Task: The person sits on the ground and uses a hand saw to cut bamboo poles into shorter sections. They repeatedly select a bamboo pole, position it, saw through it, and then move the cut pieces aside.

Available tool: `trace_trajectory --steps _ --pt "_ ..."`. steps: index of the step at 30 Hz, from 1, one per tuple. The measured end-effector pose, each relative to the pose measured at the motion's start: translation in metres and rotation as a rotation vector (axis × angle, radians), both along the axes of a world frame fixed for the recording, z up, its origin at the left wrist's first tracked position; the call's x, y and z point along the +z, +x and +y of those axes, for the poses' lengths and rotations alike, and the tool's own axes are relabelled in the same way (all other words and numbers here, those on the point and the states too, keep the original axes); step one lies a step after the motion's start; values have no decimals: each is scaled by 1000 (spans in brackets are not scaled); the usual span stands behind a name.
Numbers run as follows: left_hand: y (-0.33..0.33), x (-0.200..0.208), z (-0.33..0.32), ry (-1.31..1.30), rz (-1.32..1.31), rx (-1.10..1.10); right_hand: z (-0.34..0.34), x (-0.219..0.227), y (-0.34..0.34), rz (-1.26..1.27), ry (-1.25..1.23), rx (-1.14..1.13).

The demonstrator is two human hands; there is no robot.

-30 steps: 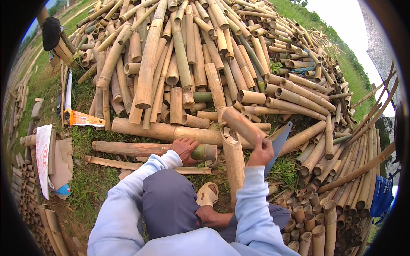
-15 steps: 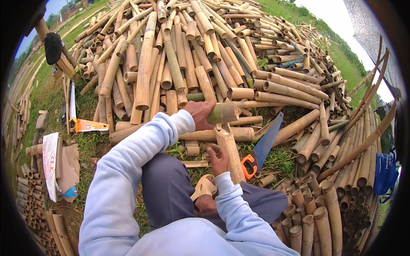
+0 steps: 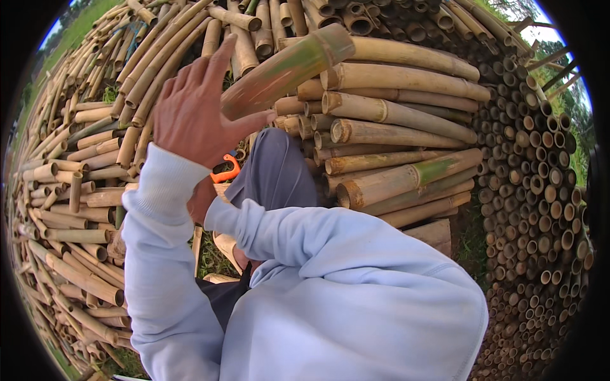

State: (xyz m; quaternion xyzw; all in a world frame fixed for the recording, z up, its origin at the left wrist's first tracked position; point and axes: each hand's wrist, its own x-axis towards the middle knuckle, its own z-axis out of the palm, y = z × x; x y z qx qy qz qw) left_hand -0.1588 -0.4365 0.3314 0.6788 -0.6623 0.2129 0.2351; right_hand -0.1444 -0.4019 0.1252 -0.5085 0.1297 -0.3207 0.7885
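Work among cut bamboo, with the orange handle [image 3: 235,166] as the point of reference. From where I stood, the bamboo piece [image 3: 286,71], a single length streaked with green, lay beyond the handle and to its right, slightly blurred. Its long axis ran obliquely, from a lower end beyond the handle to an upper end farther out and to the right.

The left hand [image 3: 194,114], beyond the handle and to its left, was the nearer of the two. Its fingers were spread and its thumb reached out beneath the piece; nothing was gripped. The lower end lay at the gap between thumb and forefinger, but whether it touched the skin I could not tell.

The right hand [image 3: 201,199], just to the left of the handle and nearer the body, was mostly hidden behind the left cuff [image 3: 166,181]; its state could not be told. To the right of the handle, bamboo lengths [image 3: 397,116] were stacked roughly crosswise to the person.
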Motion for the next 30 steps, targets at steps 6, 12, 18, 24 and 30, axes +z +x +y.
trace_trajectory --steps 6,12,18,24,30 --pt "61 35 83 -180 147 77 -148 112 -204 -221 188 -616" --pt "134 -46 161 110 302 296 -233 104 -411 10 115 -813" --pt "134 -82 154 256 268 286 -273 57 -529 339 221 -1001" --pt "145 -74 171 229 242 340 -299 67 -556 1541 -26 -1012" --pt "181 -72 231 -293 547 441 -316 5 -571 1489 -223 -832"
